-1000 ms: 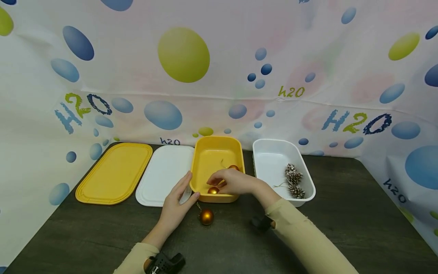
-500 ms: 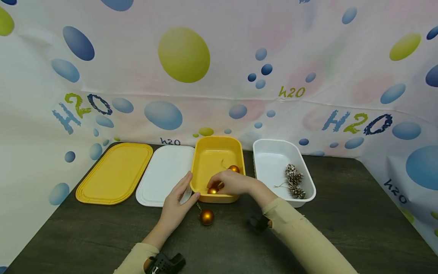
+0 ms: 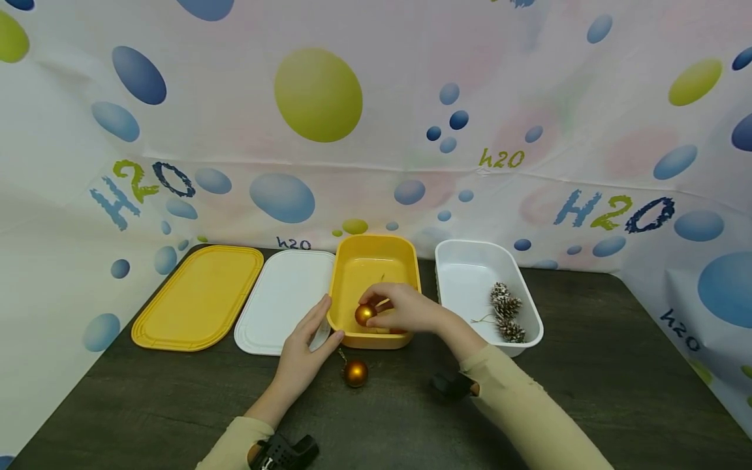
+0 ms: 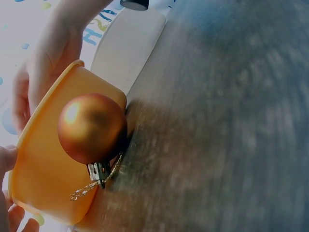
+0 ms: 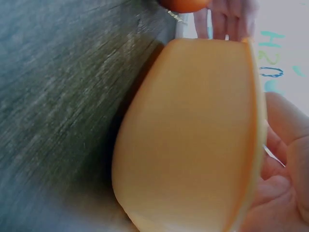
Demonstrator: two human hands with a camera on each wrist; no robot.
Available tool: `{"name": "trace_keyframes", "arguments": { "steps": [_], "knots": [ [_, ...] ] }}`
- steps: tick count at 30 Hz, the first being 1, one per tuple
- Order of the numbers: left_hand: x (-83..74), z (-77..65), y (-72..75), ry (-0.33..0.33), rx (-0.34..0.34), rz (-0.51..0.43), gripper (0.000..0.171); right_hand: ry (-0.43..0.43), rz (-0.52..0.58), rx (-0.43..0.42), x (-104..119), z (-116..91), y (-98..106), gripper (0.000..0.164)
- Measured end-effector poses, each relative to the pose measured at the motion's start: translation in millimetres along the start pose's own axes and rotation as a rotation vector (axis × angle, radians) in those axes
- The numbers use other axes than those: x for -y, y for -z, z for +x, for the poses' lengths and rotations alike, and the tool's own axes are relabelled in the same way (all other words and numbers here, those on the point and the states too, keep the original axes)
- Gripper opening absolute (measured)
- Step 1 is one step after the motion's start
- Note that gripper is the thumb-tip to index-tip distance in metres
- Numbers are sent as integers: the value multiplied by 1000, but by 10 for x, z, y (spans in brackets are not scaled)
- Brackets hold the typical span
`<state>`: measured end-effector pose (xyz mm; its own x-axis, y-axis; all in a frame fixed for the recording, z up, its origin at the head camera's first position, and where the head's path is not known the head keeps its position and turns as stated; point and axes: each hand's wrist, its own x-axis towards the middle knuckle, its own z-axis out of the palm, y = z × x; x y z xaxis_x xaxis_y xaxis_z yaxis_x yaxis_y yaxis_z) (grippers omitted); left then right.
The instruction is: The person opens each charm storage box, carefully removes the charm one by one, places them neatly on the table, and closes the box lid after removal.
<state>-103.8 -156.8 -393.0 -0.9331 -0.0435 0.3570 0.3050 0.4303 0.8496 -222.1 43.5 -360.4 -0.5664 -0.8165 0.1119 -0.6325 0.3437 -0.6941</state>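
My right hand (image 3: 405, 307) pinches a gold Christmas bauble (image 3: 365, 314) between thumb and fingers, over the front part of the yellow container (image 3: 376, 245). An orange sliver shows below that hand; the hand hides much of the container's inside. My left hand (image 3: 302, 346) rests against the container's left front corner, its fingers and thumb extended. Another gold bauble (image 3: 355, 373) lies on the table in front of the container. In the left wrist view this bauble (image 4: 91, 128) has a silver cap and a gold string. The right wrist view shows the container's outer wall (image 5: 188, 135).
To the right stands a white container (image 3: 464, 281) with several snowy pine cones (image 3: 505, 307) inside. A white lid (image 3: 282, 300) and a yellow lid (image 3: 196, 297) lie at the left on the dark table (image 3: 587, 365). A patterned sheet (image 3: 376, 117) hangs behind.
My right hand has taken hold of the bauble at the front of the yellow container and raised it slightly. The left hand stays in place.
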Motion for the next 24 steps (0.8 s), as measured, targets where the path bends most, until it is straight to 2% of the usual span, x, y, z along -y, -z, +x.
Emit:
{"name": "trace_keyframes", "arguments": {
  "steps": [4, 7, 11, 16, 19, 24],
  "knots": [
    [-8, -2, 2, 4, 1, 1, 59, 20, 84, -60, 32, -119, 38, 37],
    [-17, -4, 6, 9, 5, 0, 59, 56, 185, -59, 72, -218, 62, 42],
    [-29, -3, 11, 12, 6, -4, 59, 92, 296, -36, 130, -325, 65, 38],
    [-33, 2, 13, 14, 7, -7, 59, 50, 389, -18, 201, -439, 33, 33],
    [-30, 6, 14, 14, 9, -10, 59, 56, 384, -17, 210, -495, 12, 33],
    [1, 20, 14, 12, 15, -21, 59, 109, 286, -21, 199, -567, 6, 33]
  ]
}}
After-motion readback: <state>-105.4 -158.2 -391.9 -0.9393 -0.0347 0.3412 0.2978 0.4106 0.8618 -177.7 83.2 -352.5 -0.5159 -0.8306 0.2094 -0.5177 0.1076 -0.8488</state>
